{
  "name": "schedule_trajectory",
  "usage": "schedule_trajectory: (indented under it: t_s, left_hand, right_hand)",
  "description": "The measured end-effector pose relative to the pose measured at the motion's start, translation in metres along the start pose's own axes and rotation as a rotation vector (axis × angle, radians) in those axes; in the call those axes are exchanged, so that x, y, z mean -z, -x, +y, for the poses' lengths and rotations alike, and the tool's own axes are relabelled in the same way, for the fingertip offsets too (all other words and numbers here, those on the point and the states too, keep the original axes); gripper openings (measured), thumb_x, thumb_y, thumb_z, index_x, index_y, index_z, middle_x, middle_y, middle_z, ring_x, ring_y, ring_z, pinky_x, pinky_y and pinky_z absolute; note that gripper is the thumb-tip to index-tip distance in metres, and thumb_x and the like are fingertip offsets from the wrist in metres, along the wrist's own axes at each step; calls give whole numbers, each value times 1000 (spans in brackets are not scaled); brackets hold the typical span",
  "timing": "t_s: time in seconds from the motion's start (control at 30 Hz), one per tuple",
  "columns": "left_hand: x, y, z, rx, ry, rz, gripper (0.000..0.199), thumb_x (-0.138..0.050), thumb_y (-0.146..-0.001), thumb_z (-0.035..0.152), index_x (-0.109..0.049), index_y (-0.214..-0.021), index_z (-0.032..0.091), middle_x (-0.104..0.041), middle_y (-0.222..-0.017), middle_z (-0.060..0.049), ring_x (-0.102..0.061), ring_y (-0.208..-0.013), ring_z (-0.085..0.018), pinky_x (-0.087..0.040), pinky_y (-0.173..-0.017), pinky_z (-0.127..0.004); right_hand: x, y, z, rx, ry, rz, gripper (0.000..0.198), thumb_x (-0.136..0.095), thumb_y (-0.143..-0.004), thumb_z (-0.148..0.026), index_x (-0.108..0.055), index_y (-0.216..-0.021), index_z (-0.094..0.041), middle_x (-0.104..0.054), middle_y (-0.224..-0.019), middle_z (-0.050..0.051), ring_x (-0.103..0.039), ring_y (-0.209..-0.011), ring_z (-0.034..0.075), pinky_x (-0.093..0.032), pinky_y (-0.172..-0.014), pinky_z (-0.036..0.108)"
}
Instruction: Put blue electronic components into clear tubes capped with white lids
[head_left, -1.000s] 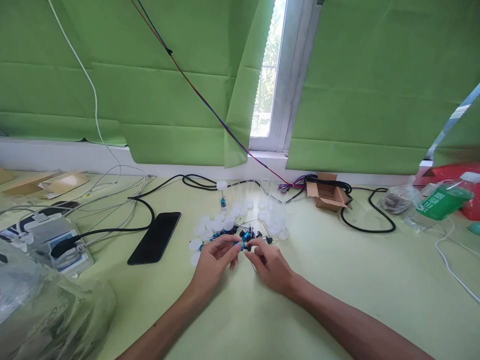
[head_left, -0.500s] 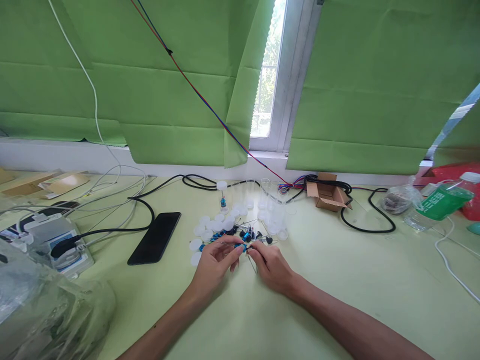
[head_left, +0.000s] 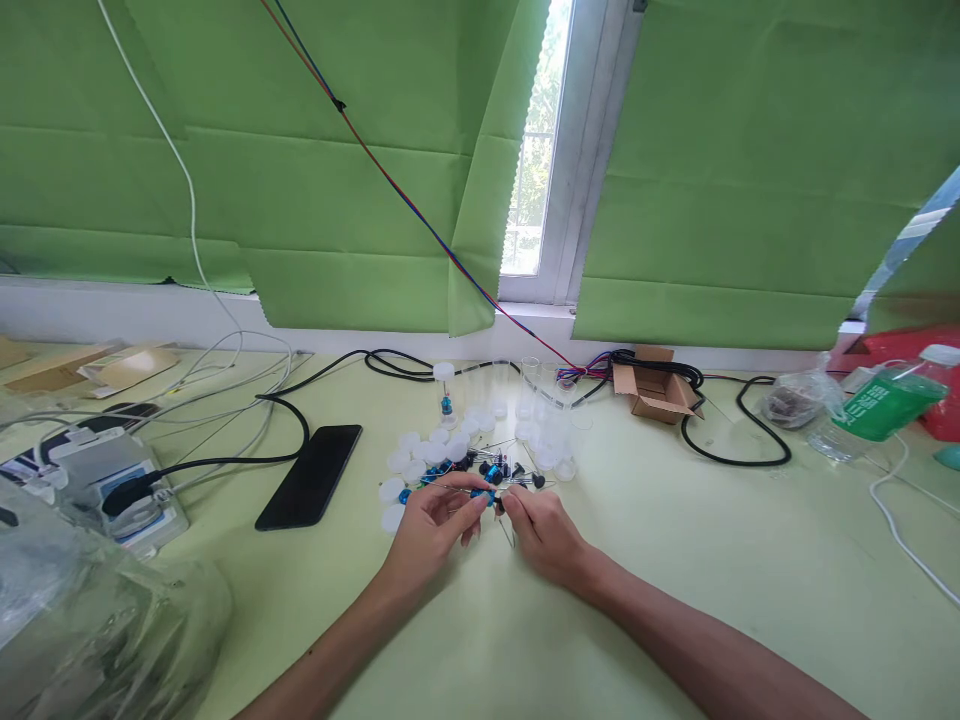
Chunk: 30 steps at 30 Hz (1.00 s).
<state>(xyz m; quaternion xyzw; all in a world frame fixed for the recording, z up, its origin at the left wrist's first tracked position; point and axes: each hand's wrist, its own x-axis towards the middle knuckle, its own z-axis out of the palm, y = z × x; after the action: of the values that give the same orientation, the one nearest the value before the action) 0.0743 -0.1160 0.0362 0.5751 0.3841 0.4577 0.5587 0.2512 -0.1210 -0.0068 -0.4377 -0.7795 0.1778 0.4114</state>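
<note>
Over the near side of a loose pile, my left hand (head_left: 431,525) is closed, pinching a small blue part (head_left: 484,495) with thin metal on it. Fingertip to fingertip with it, my right hand (head_left: 546,538) is pinched at the blue part's right end; what sits between those fingers is mostly hidden. A thin bent metal rod (head_left: 508,534) slants down between the hands. Just beyond lie black and blue parts with metal pins (head_left: 517,472). White round caps (head_left: 414,470) are spread to the left. Several clear tubes (head_left: 529,388) stand behind, and one capped tube (head_left: 445,408) contains a blue part.
A black phone (head_left: 309,478) lies left of the caps, beside a power strip (head_left: 142,500) with cables. Closer in is a clear plastic bag (head_left: 97,620). An open cardboard box (head_left: 654,395) and black cable (head_left: 739,462) are at the back right, with a bottle (head_left: 877,405) farther right.
My right fingertips have shifted slightly right, away from the blue part, showing a bit of black between the hands. My left hand stays almost where it was.
</note>
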Motion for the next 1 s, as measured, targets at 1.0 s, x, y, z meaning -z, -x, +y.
schedule_trajectory:
  t_s: [1.0]
  left_hand:
    - [5, -2, -2, 139, 107, 50, 27, -74, -77, 39, -69, -95, 19, -58, -56, 3, -47, -53, -11, -37, -52, -23]
  right_hand:
    - [-4, 1, 1, -52, -111, 18, 14, -47, -95, -31, -54, -94, -18, -36, -54, -9, -27, -49, 9, -24, -51, 22]
